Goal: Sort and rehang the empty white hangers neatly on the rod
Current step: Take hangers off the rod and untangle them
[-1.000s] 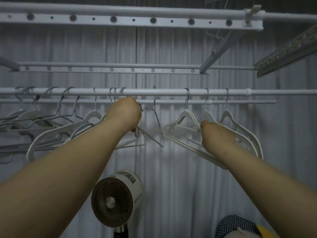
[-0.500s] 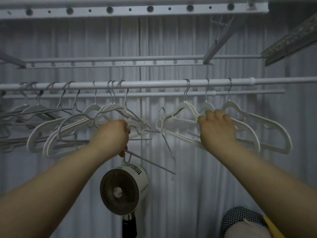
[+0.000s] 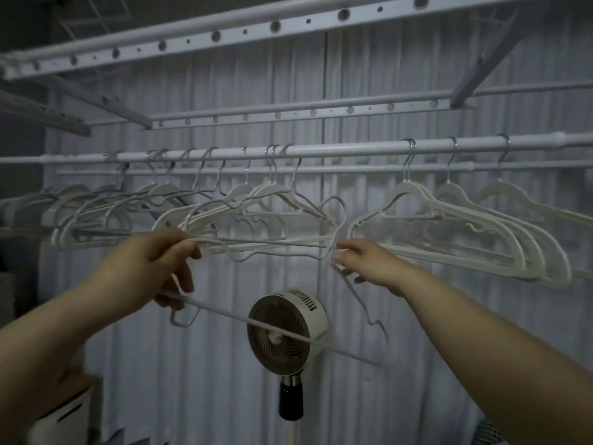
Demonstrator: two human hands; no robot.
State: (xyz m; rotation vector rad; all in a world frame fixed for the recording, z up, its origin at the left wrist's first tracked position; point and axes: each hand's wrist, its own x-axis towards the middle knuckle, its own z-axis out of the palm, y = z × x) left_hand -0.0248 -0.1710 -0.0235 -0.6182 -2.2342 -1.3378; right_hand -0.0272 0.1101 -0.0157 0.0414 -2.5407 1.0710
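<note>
Left hand (image 3: 154, 264): grips loose hanger (image 3: 221, 311), now below rod (image 3: 337, 150).
Right hand (image 3: 369, 261): left the hung group (image 3: 449, 213), pinches same hanger.
Meaning: untangling, rehang next.

Rod (image 3: 349, 151) lies bare between crowded left hangers (image 3: 276, 195) and right hangers (image 3: 449, 216).

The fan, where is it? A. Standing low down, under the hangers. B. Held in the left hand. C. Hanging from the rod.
A: the fan stands on its pole, below the hangers that hang on the rod.
</note>
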